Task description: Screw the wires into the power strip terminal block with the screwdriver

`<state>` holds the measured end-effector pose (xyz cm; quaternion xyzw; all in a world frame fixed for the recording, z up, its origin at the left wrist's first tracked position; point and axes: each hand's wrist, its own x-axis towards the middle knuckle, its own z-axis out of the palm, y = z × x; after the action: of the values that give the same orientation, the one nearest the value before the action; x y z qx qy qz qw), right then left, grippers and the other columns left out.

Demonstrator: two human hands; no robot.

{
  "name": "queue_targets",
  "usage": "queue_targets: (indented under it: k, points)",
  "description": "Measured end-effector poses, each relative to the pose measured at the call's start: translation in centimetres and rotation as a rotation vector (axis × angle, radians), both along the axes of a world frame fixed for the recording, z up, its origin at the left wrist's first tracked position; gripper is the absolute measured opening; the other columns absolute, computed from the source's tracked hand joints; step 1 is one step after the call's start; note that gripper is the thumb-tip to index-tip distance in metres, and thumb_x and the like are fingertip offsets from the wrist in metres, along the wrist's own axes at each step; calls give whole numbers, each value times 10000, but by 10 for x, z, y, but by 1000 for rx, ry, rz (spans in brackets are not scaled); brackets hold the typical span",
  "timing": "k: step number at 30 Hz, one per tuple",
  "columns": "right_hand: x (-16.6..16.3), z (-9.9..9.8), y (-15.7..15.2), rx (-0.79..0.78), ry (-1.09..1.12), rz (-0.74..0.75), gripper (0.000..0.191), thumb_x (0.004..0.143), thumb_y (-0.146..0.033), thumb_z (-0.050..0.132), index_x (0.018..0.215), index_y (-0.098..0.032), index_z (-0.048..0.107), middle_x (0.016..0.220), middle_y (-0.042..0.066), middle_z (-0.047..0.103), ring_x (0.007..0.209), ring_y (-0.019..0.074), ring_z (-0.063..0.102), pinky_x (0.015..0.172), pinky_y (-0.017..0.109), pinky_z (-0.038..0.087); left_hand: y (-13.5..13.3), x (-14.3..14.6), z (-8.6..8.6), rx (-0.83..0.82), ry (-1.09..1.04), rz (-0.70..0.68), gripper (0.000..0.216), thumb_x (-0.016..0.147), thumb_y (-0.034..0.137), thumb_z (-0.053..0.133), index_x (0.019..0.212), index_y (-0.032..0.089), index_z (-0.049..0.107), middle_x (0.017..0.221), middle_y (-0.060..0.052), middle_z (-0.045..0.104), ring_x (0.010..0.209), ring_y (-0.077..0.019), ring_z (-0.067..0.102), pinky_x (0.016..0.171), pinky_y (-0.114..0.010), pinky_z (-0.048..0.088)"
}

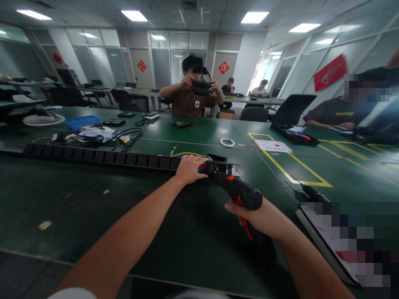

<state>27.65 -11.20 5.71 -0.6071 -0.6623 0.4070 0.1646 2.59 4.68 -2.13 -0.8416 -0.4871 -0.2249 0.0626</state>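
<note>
A long black power strip (93, 155) lies across the green table (193, 232). My left hand (188, 168) rests closed on its right end, where yellow and blue wires (182, 154) come out and an open black end piece (220, 165) shows. My right hand (249, 214) grips a black and red electric screwdriver (238, 192), its tip pointing up-left into that open end, just right of my left fingers.
A white tape roll (227, 142) and a paper sheet (272, 145) lie beyond. Yellow floor-style markings (299, 170) cross the table at right. A blue tray (82, 121), cables and small parts sit at left. A person (191, 97) sits opposite; another person (343, 112) at right.
</note>
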Motion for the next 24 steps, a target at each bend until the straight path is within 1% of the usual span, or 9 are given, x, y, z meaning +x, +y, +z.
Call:
queue_targets:
  k: [5,9,14,24]
  points:
    - [0,-1,1,-2,3,0,342,860,-543,776,903,-236,631,646,-22,674,646,205,663,640,332,516,1,0,-1,-1,-2,-1,728,881,613,857,1508,290,678,1461,-93,736,1293,-357,641,1097,-502,416]
    - [0,0,0,-2,5,3,330,865,-526,774,901,-234,626,646,-23,674,640,199,661,640,327,519,2,0,-3,8,-2,-5,740,882,618,855,1510,269,677,1458,-97,738,1293,-353,642,1104,-500,410]
    - [-1,-1,0,16,-17,-5,314,867,-506,774,850,-238,611,631,-19,672,628,196,659,637,325,513,3,-1,-4,9,-2,-7,735,880,628,851,1506,285,678,1459,-89,736,1285,-349,641,1086,-499,416]
    - [-2,2,0,11,-21,0,287,886,-483,747,836,-243,596,615,-27,657,623,197,656,647,332,518,0,0,1,-13,14,4,742,889,625,849,1520,281,665,1457,-93,736,1291,-348,638,1097,-490,410]
